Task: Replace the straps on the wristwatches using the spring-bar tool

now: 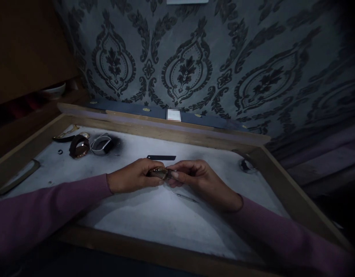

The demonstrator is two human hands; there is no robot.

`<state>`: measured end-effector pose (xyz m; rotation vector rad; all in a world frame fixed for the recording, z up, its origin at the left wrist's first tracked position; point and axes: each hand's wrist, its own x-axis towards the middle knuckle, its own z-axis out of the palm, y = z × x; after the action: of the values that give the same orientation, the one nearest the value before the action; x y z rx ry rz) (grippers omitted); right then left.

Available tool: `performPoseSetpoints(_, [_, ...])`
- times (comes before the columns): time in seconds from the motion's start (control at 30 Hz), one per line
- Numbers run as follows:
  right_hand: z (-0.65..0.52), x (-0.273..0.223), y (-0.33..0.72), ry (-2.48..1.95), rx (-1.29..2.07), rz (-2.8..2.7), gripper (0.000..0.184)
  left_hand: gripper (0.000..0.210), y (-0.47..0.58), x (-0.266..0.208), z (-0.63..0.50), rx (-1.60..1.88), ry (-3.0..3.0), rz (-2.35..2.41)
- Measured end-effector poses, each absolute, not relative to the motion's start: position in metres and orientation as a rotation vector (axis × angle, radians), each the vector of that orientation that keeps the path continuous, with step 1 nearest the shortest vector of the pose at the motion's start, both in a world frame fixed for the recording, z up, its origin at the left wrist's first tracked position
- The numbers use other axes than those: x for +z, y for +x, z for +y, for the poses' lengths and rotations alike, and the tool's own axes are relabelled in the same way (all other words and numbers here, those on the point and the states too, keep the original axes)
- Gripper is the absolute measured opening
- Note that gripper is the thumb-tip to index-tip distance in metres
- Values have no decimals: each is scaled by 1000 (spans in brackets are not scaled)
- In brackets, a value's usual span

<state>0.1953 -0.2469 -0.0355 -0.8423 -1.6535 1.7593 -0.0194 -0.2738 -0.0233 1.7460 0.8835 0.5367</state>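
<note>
My left hand [139,176] is closed round a gold-toned wristwatch [159,172], held a little above the white tray floor. Thumb and fingers of my right hand [194,175] pinch a dark band piece at the watch's right end; its exact shape is partly hidden by the fingertips. Just behind the hands lies a flat black blade-like strip [161,157]. A thin metal tool [184,197], perhaps tweezers or a small driver, rests on the white surface below my right hand.
At the left lie a brown-strapped watch [79,146], a grey-banded watch [101,145] and a curved strap [20,179]. Another watch [247,164] sits near the right side. A raised wooden rim [131,240] surrounds the white surface; patterned wall [185,73] stands behind.
</note>
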Motion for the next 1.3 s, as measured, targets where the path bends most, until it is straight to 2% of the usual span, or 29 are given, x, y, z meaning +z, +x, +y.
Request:
performPoseSetpoints(1.0, [-247, -29, 196, -858, 1681, -1700, 22, 10, -18, -25, -276, 575, 1837, 927])
performPoseSetpoints(1.3, [-244, -33, 197, -841, 1610, -1732, 28, 9, -17, -27, -277, 626, 1891, 974])
